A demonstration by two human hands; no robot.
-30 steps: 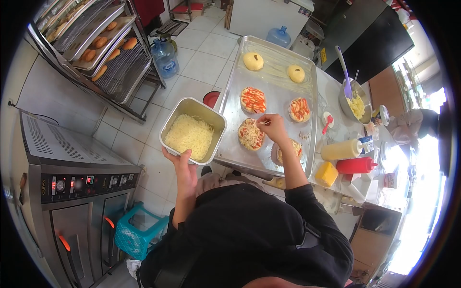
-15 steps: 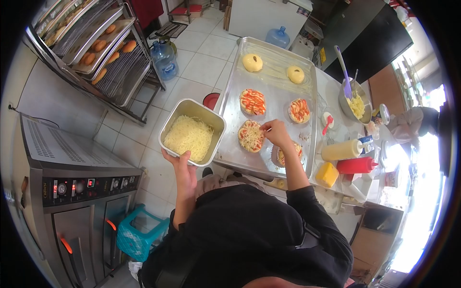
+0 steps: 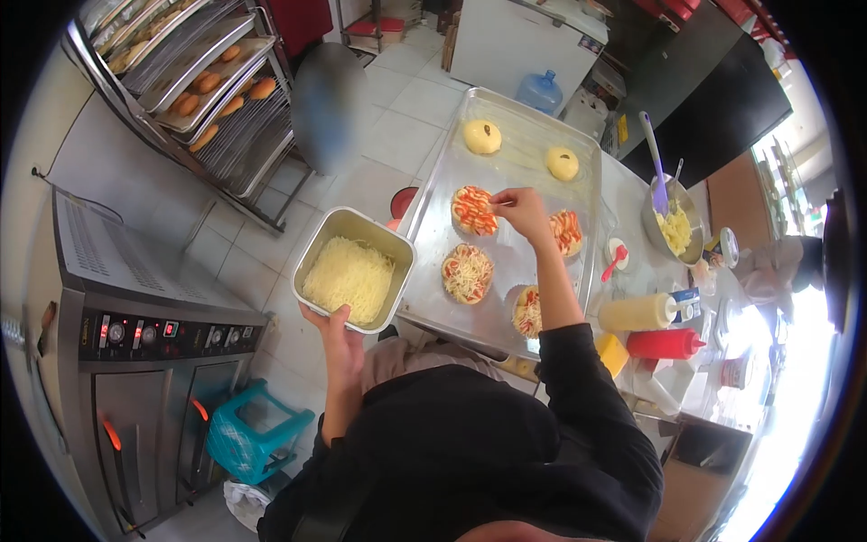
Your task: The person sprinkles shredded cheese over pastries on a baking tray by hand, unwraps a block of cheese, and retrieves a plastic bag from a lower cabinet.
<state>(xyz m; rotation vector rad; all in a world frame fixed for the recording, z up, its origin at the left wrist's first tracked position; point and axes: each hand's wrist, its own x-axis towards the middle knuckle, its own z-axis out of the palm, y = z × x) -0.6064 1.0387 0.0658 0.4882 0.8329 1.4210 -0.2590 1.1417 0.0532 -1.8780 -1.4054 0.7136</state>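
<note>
My left hand [image 3: 338, 339] grips the near edge of a square metal container [image 3: 404, 257], tilted slightly and holding grated cheese [image 3: 350, 278]. Over the large baking tray [image 3: 422, 294], my right hand [image 3: 522, 213] is closed in a pinch at the right edge of a sauce-striped bun [image 3: 473, 211]. What lies between its fingertips is too small to make out. Nearer me is a bun topped with cheese [image 3: 468, 274]; another cheese-topped bun [image 3: 526, 313] is partly behind my right forearm. A sauce-striped bun [image 3: 566, 233] sits right of my wrist. Two plain dough rounds [image 3: 482, 136] are at the far end.
Right of the tray stand a cream squeeze bottle [image 3: 635, 313], a red squeeze bottle [image 3: 664, 343], a yellow block [image 3: 611, 355] and a metal bowl [image 3: 695, 237] with a purple spatula. An oven [image 3: 163, 307], teal stool [image 3: 257, 434] and bread rack [image 3: 248, 172] are left. A person [image 3: 777, 271] appears far right.
My right hand has moved from the near cheese-topped bun to the sauce-striped bun beyond it. The container stays in my left hand. A blurred shape now covers the water jug by the rack.
</note>
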